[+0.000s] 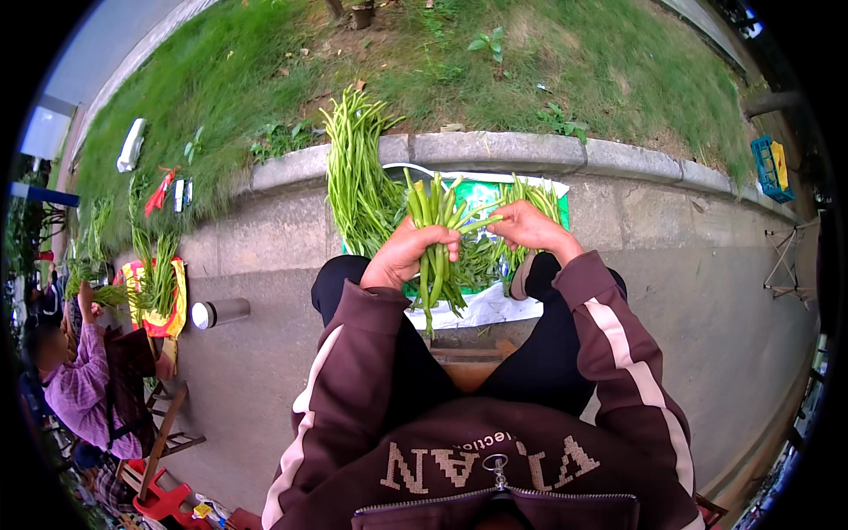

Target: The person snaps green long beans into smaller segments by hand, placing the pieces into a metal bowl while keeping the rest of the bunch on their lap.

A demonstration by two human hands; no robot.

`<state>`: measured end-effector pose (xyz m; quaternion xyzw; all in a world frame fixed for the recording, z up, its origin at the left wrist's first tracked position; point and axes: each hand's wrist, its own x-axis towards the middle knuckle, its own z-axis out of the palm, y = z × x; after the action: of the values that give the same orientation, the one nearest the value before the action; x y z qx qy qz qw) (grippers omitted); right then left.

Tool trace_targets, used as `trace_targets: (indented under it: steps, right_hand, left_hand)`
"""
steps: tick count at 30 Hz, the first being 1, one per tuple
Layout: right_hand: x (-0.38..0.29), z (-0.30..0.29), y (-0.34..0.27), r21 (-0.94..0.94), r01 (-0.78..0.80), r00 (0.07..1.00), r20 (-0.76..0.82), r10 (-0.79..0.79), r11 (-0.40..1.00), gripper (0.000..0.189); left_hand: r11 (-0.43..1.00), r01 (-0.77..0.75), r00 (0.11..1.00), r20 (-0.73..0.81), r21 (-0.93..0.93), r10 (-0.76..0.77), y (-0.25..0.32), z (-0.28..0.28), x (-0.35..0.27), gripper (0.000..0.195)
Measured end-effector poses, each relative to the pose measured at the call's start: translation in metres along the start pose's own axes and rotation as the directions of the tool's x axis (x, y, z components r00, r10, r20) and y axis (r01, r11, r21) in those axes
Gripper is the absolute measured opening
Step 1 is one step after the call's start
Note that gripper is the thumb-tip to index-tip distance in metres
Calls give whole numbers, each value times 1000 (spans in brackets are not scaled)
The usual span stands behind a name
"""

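Note:
My left hand (417,252) is closed round a bunch of green leafy-vegetable stems (434,271), cut ends pointing away from me and lower ends hanging over my lap. With thumb and fingers, my right hand (527,228) pinches a stem at the bunch's right side. A long heap of the same stems (358,165) lies to the left, reaching over the stone kerb. Behind my right hand lies a smaller pile of stems (546,199). Loose leaves (480,258) are spread between the piles on a green and white plastic sheet (490,308).
The stone kerb (497,151) borders a grass strip (596,79). On the left a metal flask (225,311) lies on the pavement, near a seated person (86,391) handling greens. A blue crate (772,169) stands far right. My knees flank the sheet.

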<state>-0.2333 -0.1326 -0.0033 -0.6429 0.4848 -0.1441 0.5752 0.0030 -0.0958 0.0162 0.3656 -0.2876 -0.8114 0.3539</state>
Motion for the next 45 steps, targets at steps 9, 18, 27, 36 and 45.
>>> trace_targets:
  steps: [9,18,27,36,45]
  right_hand:
    - [-12,-22,-45,120,161,987,-5,-161,980,39]
    - [-13,-34,-53,-449,423,906,221,-361,787,34]
    - [-10,-4,-54,-785,293,882,2,-471,546,16]
    - [21,-5,12,-128,98,784,-601,-156,987,26]
    - [-19,35,-13,-36,267,804,-543,-244,963,40]
  left_hand:
    - [992,29,990,132,123,-45,2,7,-3,20]
    - [986,16,981,190,169,-48,4,21,1,34]
    - [969,41,991,110,242,-70,-1,16,2,23]
    - [987,65,998,4,147,-66,-7,21,9,12]
    - [999,-47,989,-139,-18,44,-12,15,3,16]
